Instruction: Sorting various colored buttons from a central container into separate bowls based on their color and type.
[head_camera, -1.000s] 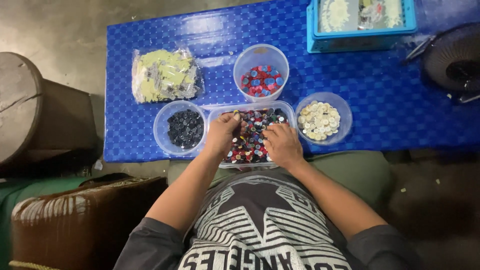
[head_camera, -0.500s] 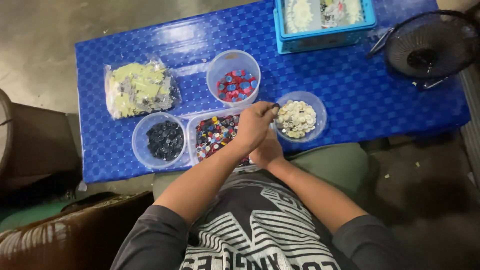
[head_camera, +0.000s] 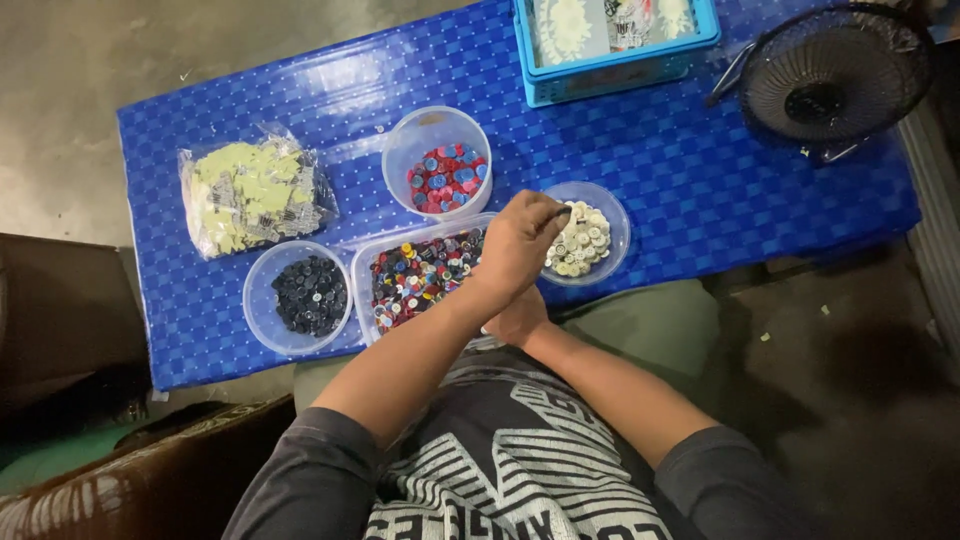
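My left hand (head_camera: 520, 243) reaches across to the right, its fingertips pinched on a small button over the near-left rim of a clear bowl of white buttons (head_camera: 598, 234). My right hand (head_camera: 517, 322) lies under my left wrist at the table's near edge, mostly hidden. A clear tray of mixed coloured buttons (head_camera: 415, 277) sits just left of my left hand. Behind the tray stands a round tub of red and blue buttons (head_camera: 440, 172). A bowl of black buttons (head_camera: 300, 296) is at the left.
A plastic bag of pale green pieces (head_camera: 250, 195) lies at the left on the blue table cover (head_camera: 680, 170). A light-blue box (head_camera: 615, 45) stands at the far edge, a black fan (head_camera: 830, 85) at the right. A brown seat (head_camera: 120, 480) is below left.
My left hand left the mixed tray and moved right to the bowl of white buttons. My right hand drew back from the tray toward my body, under my left wrist.
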